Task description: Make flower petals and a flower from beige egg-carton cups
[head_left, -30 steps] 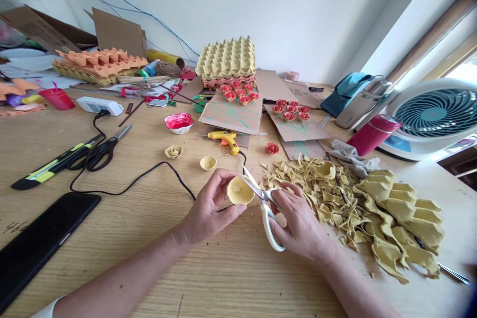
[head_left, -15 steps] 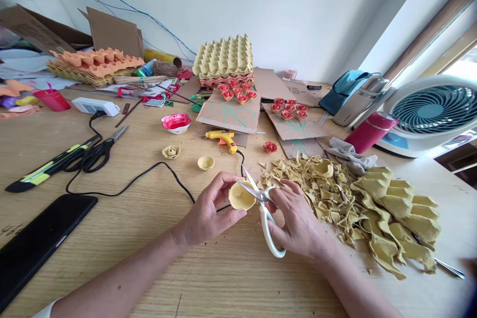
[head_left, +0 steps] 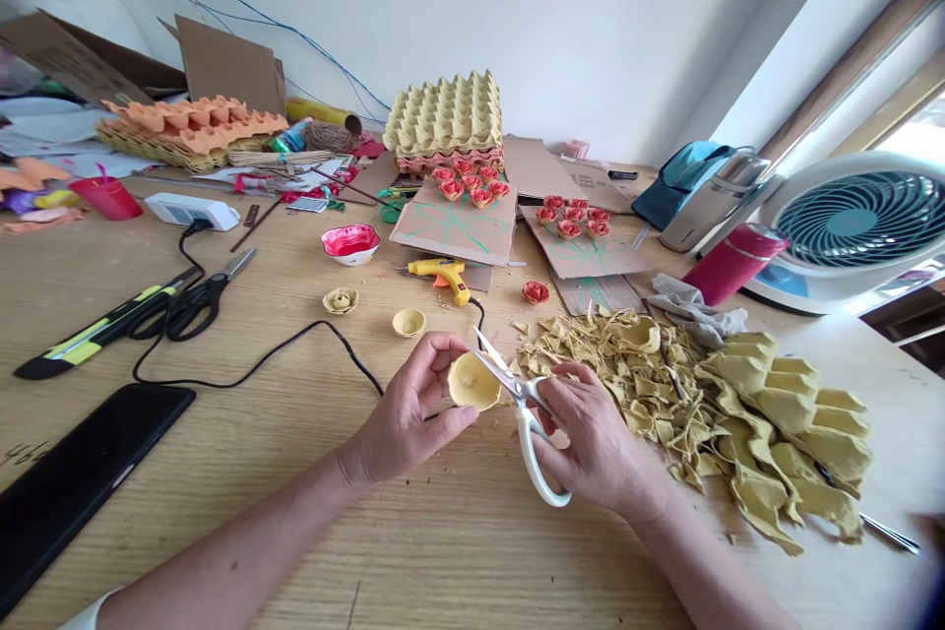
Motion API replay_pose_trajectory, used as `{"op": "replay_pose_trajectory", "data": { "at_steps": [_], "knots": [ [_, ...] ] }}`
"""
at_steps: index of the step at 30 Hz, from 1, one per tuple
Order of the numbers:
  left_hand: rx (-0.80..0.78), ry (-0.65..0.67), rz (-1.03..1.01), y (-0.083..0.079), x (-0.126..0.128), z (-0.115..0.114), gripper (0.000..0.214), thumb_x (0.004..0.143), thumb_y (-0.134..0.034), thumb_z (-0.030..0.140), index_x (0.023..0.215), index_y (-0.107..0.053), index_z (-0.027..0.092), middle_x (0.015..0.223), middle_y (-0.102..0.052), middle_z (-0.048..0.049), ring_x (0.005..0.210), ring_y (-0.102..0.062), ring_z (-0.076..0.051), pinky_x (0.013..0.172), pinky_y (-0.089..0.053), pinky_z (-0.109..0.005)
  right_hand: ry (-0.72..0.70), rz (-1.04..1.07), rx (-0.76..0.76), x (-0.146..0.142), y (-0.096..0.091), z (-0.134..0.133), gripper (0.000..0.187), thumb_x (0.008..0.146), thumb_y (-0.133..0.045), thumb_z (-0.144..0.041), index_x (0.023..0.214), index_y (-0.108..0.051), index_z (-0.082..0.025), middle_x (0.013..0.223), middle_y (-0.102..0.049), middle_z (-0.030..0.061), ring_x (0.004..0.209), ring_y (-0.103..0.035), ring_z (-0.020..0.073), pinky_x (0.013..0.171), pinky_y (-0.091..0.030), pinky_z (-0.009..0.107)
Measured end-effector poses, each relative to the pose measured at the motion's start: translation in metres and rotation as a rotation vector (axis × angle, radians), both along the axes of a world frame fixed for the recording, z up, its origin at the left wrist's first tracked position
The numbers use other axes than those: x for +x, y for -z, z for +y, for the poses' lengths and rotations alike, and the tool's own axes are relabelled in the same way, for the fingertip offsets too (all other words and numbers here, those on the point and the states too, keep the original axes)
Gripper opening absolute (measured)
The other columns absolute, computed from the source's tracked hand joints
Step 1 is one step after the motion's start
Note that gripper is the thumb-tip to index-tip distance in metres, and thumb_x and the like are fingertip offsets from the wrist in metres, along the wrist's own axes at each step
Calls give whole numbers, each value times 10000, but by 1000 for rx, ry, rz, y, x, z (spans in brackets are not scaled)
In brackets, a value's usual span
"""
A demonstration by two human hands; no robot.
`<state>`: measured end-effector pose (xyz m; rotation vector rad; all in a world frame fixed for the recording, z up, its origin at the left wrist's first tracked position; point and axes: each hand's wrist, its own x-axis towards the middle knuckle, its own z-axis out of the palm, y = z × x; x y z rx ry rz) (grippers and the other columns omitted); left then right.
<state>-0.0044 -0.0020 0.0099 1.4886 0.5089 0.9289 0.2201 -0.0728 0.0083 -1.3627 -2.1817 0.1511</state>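
Observation:
A pale yellow egg-carton cup point(head_left: 473, 384) is pinched between the thumb and fingers of my left hand point(head_left: 422, 404), its hollow side facing me. My right hand point(head_left: 587, 438) grips white-handled scissors point(head_left: 533, 453), with the blades slightly parted at the cup's upper right rim. Beyond my left hand, another cut cup point(head_left: 409, 322) rests on the table beside a yellow paper rose point(head_left: 341, 300). A yellow glue gun point(head_left: 443, 276) lies farther back, and a single red rose point(head_left: 535, 292) is to its right.
Yellow carton scraps point(head_left: 612, 364) spread right of my right hand, alongside a torn egg tray point(head_left: 797, 413). Red roses stand on cardboard point(head_left: 458, 226) at the back. Black scissors point(head_left: 193, 305), a utility knife point(head_left: 103, 325) and a phone point(head_left: 89, 482) lie left. A black cord point(head_left: 258, 369) crosses the table.
The cup in my left hand has shifted slightly left and up. The scissor blades have drawn back from over the cup to its right edge and now sit closer together.

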Motion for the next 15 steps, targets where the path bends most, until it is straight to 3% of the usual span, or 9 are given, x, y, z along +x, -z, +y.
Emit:
{"op": "replay_pose_trajectory", "data": {
  "at_steps": [8,15],
  "knots": [
    [-24,-23,-41,0,1,3,330,825,-711,249,1098,-526,232,1013,-593,-24,928,-598,-156,834,-517,-284,9,5,15,1,2,1,237,904,-540,-264,751,-362,-236,653,-465,-58,584,-427,129,889,-396,374],
    [-43,82,17,7,2,7,322,804,-744,245,1047,-534,220,1047,-617,-50,977,-629,-187,874,-533,-333,93,-83,-26,-1,2,4,121,856,-558,-297,827,-467,-222,745,-559,10,691,-517,189,882,-400,422]
  ]
}}
